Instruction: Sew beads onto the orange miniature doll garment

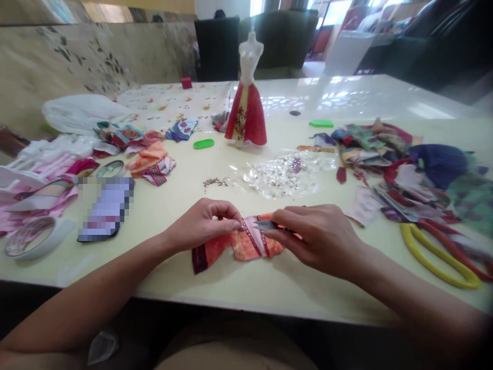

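Observation:
An orange and red fabric piece [245, 247] with a pale pink stripe and dark beaded trims lies flat near the table's front edge. Over its left part, my left hand [210, 221] is closed in a pinch of thumb and forefinger; something tiny may be at the fingertips, too small to name. My right hand [319, 234] grips a pair of thread snips [265, 225], the grey blades pointing left across the pink stripe toward my left fingertips. Beyond the hands, a small heap of beads [215, 182] lies beside clear plastic bags [281, 172] of sequins or beads.
A white dress form [249, 61] in a red and gold skirt [252, 115] stands behind. Fabric scraps [377, 149] pile at right near yellow and red-handled scissors [435, 262]. At left are a tape roll [34, 239], a blurred phone [108, 208] and more scraps [150, 159].

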Demonstrator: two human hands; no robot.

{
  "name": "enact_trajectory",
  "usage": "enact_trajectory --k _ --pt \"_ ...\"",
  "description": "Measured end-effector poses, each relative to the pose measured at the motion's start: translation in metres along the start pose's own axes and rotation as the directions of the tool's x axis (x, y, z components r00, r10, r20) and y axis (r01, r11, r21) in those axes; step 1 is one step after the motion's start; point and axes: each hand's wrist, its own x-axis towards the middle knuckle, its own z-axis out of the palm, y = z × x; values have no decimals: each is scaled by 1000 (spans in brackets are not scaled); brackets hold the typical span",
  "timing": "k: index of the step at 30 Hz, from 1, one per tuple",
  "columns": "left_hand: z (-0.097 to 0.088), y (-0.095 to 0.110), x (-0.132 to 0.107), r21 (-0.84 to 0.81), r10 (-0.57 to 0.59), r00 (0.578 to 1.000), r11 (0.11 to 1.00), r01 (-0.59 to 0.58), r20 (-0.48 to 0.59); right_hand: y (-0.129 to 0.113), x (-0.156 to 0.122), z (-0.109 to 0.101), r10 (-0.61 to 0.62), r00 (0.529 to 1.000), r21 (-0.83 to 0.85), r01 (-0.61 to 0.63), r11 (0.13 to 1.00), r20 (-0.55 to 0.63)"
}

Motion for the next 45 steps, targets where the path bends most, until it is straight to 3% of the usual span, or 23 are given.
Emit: enact_trajectory --k 4,9,28,45 --pt "6 -3 -1 -372 -84 996 925 83 16 -3 -1 3 9 997 3 -9 1000 -76" --pt "9 -10 0 -512 -124 992 851 121 27 -6 -2 9 -21 992 -8 21 1000 -122" --pt "13 -10 0 -666 -181 980 720 193 89 -6 -2 14 -84 981 -120 63 991 -177" --pt "14 -10 0 -701 -170 978 684 204 119 -7 -1 15 -117 965 -149 83 985 -236"
